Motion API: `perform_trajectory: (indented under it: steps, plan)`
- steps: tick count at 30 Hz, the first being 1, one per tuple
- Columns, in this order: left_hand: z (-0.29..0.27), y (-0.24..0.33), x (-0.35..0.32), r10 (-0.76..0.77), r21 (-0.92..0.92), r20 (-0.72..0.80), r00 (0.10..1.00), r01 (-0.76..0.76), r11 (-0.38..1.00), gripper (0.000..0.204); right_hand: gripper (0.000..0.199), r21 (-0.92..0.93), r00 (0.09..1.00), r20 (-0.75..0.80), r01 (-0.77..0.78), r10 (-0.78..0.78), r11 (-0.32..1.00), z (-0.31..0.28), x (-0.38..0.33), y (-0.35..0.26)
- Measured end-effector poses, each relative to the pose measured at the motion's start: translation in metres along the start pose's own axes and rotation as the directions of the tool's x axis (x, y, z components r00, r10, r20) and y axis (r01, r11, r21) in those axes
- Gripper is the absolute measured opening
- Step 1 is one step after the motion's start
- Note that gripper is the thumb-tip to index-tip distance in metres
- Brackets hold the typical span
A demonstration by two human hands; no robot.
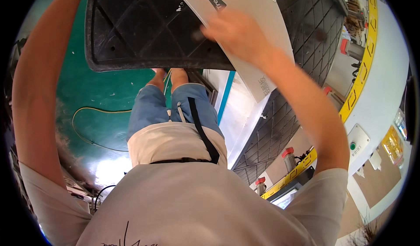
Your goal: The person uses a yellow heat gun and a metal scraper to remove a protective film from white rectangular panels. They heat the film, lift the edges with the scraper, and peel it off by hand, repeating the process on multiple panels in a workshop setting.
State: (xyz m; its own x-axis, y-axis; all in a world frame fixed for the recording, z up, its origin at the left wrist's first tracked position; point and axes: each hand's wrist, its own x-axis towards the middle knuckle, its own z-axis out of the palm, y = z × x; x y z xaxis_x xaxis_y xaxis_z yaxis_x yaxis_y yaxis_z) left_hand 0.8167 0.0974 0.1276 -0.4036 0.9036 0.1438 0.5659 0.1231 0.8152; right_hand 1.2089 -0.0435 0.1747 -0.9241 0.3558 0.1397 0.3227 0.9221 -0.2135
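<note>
My right hand point(236, 32) is stretched forward and lies on a long white panel point(253, 5), fingers curled over its left edge; the hand is blurred. The panel rests slanted across a black rubber mat point(140, 27) with a diamond grid, which has rounded corners and is raised in front of me. My left arm point(39, 80) reaches up along the left side toward the mat's far corner. Its hand is past the top of the picture. Below the mat I see my own blue shorts point(153, 110), light shirt and legs.
A second black diamond-grid mat point(280, 123) covers a machine table on my right, edged by a yellow rail point(363, 71) with red-capped cylinders point(288, 155). A white box with a green button point(353, 146) sits beyond. A yellow cable point(87, 111) loops on the green floor point(100, 88).
</note>
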Motion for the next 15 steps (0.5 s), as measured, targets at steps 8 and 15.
perform_trajectory:
  steps: [8, 15]
  plan:
    - [0.003, -0.012, 0.012, -0.068, 0.066, -0.060, 0.996, 0.072, 0.995, 0.060, 0.024, 0.171, 0.760, 0.625, -0.353, 0.176, 0.920, -0.059, -0.292, -0.149]
    - [-0.012, -0.054, 0.038, -0.026, 0.250, 0.018, 0.999, 0.021, 0.968, 0.068, 0.018, 0.017, 0.742, 0.185, -0.658, 0.644, 0.753, -0.073, -0.279, -0.148]
